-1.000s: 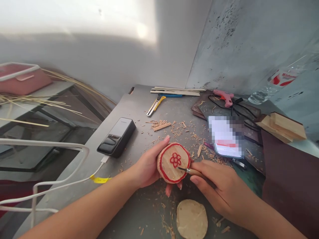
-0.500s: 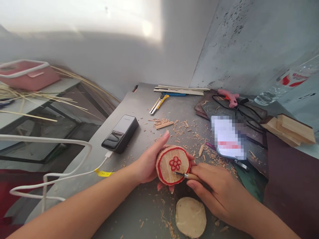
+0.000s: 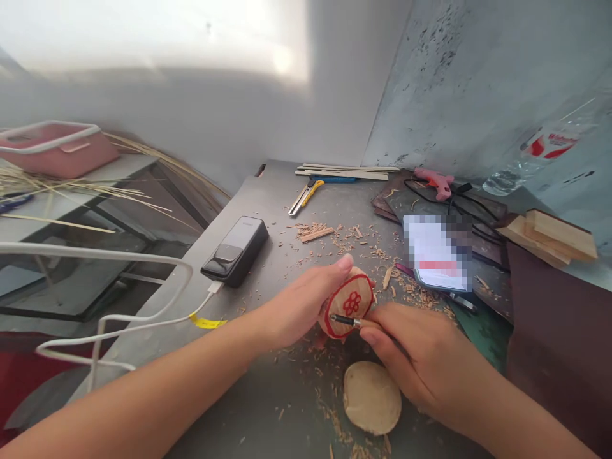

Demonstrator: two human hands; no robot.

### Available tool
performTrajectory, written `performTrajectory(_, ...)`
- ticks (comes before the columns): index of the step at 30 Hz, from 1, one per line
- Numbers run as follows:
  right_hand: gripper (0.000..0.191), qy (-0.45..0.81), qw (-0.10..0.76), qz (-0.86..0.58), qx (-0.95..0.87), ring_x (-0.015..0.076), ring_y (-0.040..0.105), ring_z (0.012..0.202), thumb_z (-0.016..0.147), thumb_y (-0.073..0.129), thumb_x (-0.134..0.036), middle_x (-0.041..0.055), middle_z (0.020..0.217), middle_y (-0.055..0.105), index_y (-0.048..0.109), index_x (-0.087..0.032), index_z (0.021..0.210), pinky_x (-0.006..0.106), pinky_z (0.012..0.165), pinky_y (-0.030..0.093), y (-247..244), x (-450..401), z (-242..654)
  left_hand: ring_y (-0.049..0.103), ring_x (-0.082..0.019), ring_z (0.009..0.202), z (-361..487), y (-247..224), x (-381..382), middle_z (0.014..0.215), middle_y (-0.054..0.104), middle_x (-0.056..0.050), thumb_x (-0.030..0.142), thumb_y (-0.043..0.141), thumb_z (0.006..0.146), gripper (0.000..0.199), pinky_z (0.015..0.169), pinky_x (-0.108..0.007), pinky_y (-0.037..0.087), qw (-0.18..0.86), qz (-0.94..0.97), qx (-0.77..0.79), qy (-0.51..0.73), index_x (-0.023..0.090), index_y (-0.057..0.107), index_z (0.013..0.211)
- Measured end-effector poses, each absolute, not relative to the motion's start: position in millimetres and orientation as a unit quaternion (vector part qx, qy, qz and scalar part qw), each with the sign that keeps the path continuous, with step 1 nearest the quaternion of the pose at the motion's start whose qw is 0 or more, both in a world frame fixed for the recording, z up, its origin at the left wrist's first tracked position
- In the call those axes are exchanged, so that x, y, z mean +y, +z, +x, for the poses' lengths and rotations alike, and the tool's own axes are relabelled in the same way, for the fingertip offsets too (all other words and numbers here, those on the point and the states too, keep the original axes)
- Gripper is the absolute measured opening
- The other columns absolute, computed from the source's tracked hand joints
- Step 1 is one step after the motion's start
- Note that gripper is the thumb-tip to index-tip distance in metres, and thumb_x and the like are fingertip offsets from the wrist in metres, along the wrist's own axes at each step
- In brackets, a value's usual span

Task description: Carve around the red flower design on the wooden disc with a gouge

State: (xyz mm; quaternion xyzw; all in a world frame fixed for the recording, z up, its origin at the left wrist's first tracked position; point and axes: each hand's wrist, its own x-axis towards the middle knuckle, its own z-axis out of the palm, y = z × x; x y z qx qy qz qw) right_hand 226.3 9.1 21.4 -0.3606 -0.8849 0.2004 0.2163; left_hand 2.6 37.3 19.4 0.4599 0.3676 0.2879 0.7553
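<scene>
My left hand (image 3: pixel 306 303) is wrapped round a wood slice (image 3: pixel 340 312), holding it tilted above the table. A red ring runs along the slice's edge, with a red flower outline in its middle. In my right hand (image 3: pixel 415 357) is a carving gouge (image 3: pixel 351 321) with a wooden handle and a dark metal shaft. The tip of the gouge lies over the left part of the slice's face, by the red ring; whether it touches the wood I cannot tell. A second, plain wood slice (image 3: pixel 373 398) lies flat on the table below my hands.
Wood shavings (image 3: pixel 313 231) are scattered over the grey table (image 3: pixel 268 191). A power bank (image 3: pixel 235 252) with a white cable stands left, a yellow utility knife (image 3: pixel 306 196) behind. To the right are a phone (image 3: pixel 435 252), a pink glue gun (image 3: pixel 434 183) and wood blocks (image 3: pixel 557 236).
The held slice has turned and moved slightly right and up. My left thumb has shifted onto its upper edge. The gouge tip has gone from below the flower to the ring's left side.
</scene>
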Motion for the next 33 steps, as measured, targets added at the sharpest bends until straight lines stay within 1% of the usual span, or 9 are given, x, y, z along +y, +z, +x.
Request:
performTrajectory(5, 0.041, 0.073, 0.178, -0.326, -0.926, 0.0152, 0.054, 0.055, 0.111, 0.046, -0.038, -0.0001, 0.068, 0.061, 0.06, -0.022, 0.077, 0.033, 0.055, 0.032, 25, 10, 227, 0.05, -0.012, 0.052, -20, 32, 34, 0.063, 0.058, -0.002, 0.074, 0.041, 0.1, 0.068, 0.038, -0.017, 0.035, 0.695, 0.5, 0.421, 0.3, 0.014, 0.073, 0.097)
performTrajectory(8, 0.034, 0.087, 0.167, -0.324, -0.927, 0.016, 0.059, 0.059, 0.109, 0.051, -0.037, 0.0007, 0.071, 0.064, 0.064, -0.021, 0.082, 0.032, 0.056, 0.038, 27, 13, 230, 0.057, -0.015, 0.053, -25, 34, 34, 0.059, 0.06, -0.005, 0.075, 0.04, 0.099, 0.071, 0.037, -0.017, 0.036, 0.703, 0.46, 0.455, 0.294, 0.012, 0.073, 0.093)
performTrajectory(13, 0.015, 0.182, 0.223, -0.358, -0.888, 0.0174, 0.07, 0.076, 0.106, 0.058, -0.032, 0.0029, 0.091, 0.075, 0.069, -0.023, 0.109, 0.03, 0.067, 0.051, 30, 15, 232, 0.065, -0.016, 0.058, -19, 30, 35, 0.076, 0.07, -0.01, 0.066, 0.04, 0.103, 0.065, 0.037, -0.018, 0.041, 0.746, 0.382, 0.432, 0.334, 0.011, 0.072, 0.115)
performTrajectory(18, 0.016, 0.33, 0.235, -0.44, -0.802, 0.0165, 0.069, 0.067, 0.101, 0.064, -0.042, 0.0015, 0.084, 0.073, 0.068, -0.026, 0.1, 0.027, 0.057, 0.053, 37, 19, 234, 0.069, -0.019, 0.06, -27, 19, 38, 0.083, 0.074, -0.015, 0.062, 0.039, 0.103, 0.064, 0.039, -0.02, 0.048, 0.762, 0.383, 0.403, 0.332, 0.007, 0.067, 0.12)
performTrajectory(22, 0.019, 0.447, 0.312, -0.458, -0.702, 0.0176, 0.074, 0.076, 0.095, 0.074, -0.047, 0.0024, 0.097, 0.077, 0.07, -0.028, 0.096, 0.025, 0.064, 0.061, 43, 25, 236, 0.074, -0.023, 0.065, -32, 15, 38, 0.086, 0.074, -0.012, 0.054, 0.052, 0.102, 0.05, 0.045, -0.027, 0.057, 0.753, 0.396, 0.41, 0.329, 0.012, 0.057, 0.129)
performTrajectory(25, 0.015, 0.439, 0.362, -0.458, -0.683, 0.0163, 0.073, 0.074, 0.091, 0.079, -0.046, 0.001, 0.097, 0.078, 0.074, -0.032, 0.095, 0.024, 0.064, 0.063, 50, 28, 236, 0.071, -0.022, 0.066, -33, 16, 37, 0.082, 0.071, -0.008, 0.053, 0.057, 0.1, 0.047, 0.05, -0.032, 0.062, 0.741, 0.412, 0.43, 0.309, 0.011, 0.062, 0.122)
performTrajectory(28, 0.013, 0.386, 0.399, -0.469, -0.687, 0.016, 0.069, 0.065, 0.092, 0.078, -0.046, 0.0004, 0.082, 0.074, 0.076, -0.033, 0.097, 0.026, 0.058, 0.061, 62, 31, 229, 0.066, -0.018, 0.067, -35, 17, 36, 0.082, 0.067, -0.006, 0.057, 0.065, 0.096, 0.049, 0.053, -0.031, 0.063, 0.7, 0.468, 0.456, 0.287, 0.012, 0.069, 0.115)
performTrajectory(30, 0.014, 0.359, 0.412, -0.467, -0.695, 0.0171, 0.065, 0.06, 0.096, 0.074, -0.047, -0.0001, 0.073, 0.069, 0.074, -0.033, 0.097, 0.029, 0.056, 0.06, 72, 35, 219, 0.064, -0.016, 0.068, -37, 16, 35, 0.086, 0.067, -0.005, 0.06, 0.064, 0.096, 0.052, 0.052, -0.027, 0.06, 0.657, 0.513, 0.477, 0.28, 0.015, 0.069, 0.122)
performTrajectory(33, 0.026, 0.347, 0.39, -0.443, -0.729, 0.0139, 0.061, 0.056, 0.102, 0.064, -0.049, -0.0002, 0.079, 0.069, 0.065, -0.029, 0.085, 0.028, 0.049, 0.052, 83, 44, 200, 0.061, -0.014, 0.062, -40, 11, 34, 0.094, 0.07, -0.004, 0.059, 0.059, 0.099, 0.053, 0.048, -0.024, 0.054, 0.589, 0.568, 0.507, 0.271, 0.023, 0.063, 0.138)
